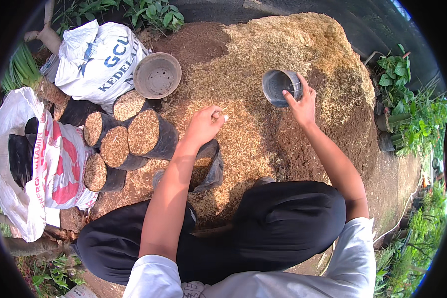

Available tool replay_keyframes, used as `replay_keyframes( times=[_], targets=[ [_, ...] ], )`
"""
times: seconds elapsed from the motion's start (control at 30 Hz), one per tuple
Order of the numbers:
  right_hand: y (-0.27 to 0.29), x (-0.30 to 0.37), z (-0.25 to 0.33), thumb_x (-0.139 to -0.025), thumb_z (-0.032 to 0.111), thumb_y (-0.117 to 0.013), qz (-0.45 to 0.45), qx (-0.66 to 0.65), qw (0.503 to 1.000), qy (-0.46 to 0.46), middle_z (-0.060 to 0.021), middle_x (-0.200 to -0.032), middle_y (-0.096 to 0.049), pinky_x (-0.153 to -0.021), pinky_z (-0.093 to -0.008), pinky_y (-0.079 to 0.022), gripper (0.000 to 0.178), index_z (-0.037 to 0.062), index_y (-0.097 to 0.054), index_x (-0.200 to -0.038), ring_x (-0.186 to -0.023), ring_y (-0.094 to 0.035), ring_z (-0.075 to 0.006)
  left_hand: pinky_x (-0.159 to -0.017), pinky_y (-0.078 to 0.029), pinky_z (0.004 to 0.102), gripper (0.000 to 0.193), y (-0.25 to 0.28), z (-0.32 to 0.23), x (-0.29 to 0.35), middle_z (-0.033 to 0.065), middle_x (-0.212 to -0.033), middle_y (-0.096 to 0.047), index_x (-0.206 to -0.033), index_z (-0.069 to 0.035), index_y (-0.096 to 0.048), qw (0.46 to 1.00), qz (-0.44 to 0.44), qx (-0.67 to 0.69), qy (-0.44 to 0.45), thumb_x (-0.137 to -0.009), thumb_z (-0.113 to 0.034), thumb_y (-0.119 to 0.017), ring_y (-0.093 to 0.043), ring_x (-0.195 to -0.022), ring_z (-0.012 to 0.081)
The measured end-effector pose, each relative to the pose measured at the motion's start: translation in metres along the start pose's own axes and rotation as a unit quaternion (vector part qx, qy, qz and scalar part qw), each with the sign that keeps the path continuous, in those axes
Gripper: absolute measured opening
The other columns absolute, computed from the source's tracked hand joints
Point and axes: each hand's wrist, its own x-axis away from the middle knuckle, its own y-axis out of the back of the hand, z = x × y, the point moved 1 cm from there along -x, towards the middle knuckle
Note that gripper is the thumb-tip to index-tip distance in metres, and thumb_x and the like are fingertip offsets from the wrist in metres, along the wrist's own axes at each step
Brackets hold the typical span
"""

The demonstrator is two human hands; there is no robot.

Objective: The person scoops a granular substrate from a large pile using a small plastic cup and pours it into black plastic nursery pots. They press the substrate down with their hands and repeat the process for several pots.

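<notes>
My right hand [303, 102] grips the rim of a dark round pot [270, 88], thumb inside and fingers outside. The pot is tilted over the mound, and its inside looks bare. Curled fingers close my left hand [206, 124] above the wood shavings; a pale speck shows at the fingertips, too small to name. Below that hand, a black grow bag [215, 169] stands open between my knees, partly hidden by my left forearm, with shavings inside. Several black grow bags filled with shavings [145, 133] are grouped to the left.
A large mound of shavings [303, 42] and brown soil [303, 144] spreads ahead. A grey pot with drain holes [157, 74] rests by a full white sack [102, 64]. At far left, an open white and red sack [64, 164] holds black bags. Plants [407, 109] line the right side.
</notes>
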Motion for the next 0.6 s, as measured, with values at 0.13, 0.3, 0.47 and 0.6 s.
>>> replay_keyframes(
  times=[0.13, 0.3, 0.47, 0.6],
  targets=[
    [0.003, -0.045, 0.002, -0.087, 0.041, -0.08, 0.048, 0.061, 0.997, 0.024, -0.0283, -0.144, -0.044, -0.119, -0.0547, -0.045, 0.084, 0.0299, -0.043, -0.161, -0.137, -0.047, -0.0454, -0.091, -0.06, 0.0432, 0.047, -0.047, -0.011, -0.039, 0.0191, -0.118, -0.073, -0.132, -0.01, -0.07, 0.964, 0.22, -0.143, 0.038, -0.092, -0.032, -0.082, -0.072, -0.111, 0.0302],
    [-0.035, -0.059, -0.013, -0.085, 0.043, -0.079, 0.118, 0.09, 0.989, 0.005, -0.0309, -0.148, -0.039, -0.12, -0.0528, -0.045, 0.087, 0.027, -0.041, -0.161, -0.138, -0.044, -0.0494, -0.113, -0.056, 0.0467, 0.069, -0.106, -0.017, -0.037, 0.0206, -0.159, -0.042, -0.156, -0.018, -0.05, 0.896, 0.316, -0.284, 0.133, -0.093, -0.002, -0.072, -0.044, -0.15, 0.0384],
    [-0.069, -0.032, -0.032, -0.085, 0.049, -0.081, 0.098, -0.006, 0.993, -0.069, -0.0304, -0.145, -0.045, -0.12, -0.0527, -0.042, 0.091, 0.025, -0.04, -0.163, -0.138, -0.045, -0.0463, -0.12, -0.052, 0.0481, 0.084, -0.119, 0.012, -0.06, 0.0173, -0.168, -0.031, -0.161, -0.013, -0.043, 0.92, 0.242, -0.283, 0.124, -0.087, 0.023, -0.057, -0.042, -0.151, 0.0424],
    [-0.067, -0.012, -0.056, -0.09, 0.051, -0.079, 0.114, -0.069, 0.985, -0.114, -0.0271, -0.143, -0.05, -0.121, -0.0509, -0.04, 0.087, 0.0242, -0.04, -0.164, -0.138, -0.048, -0.0419, -0.117, -0.052, 0.0471, 0.064, -0.098, 0.048, -0.091, 0.017, -0.164, -0.042, -0.155, -0.013, -0.052, 0.962, 0.187, -0.184, 0.073, -0.095, 0.002, -0.065, -0.052, -0.143, 0.0398]
  ],
)
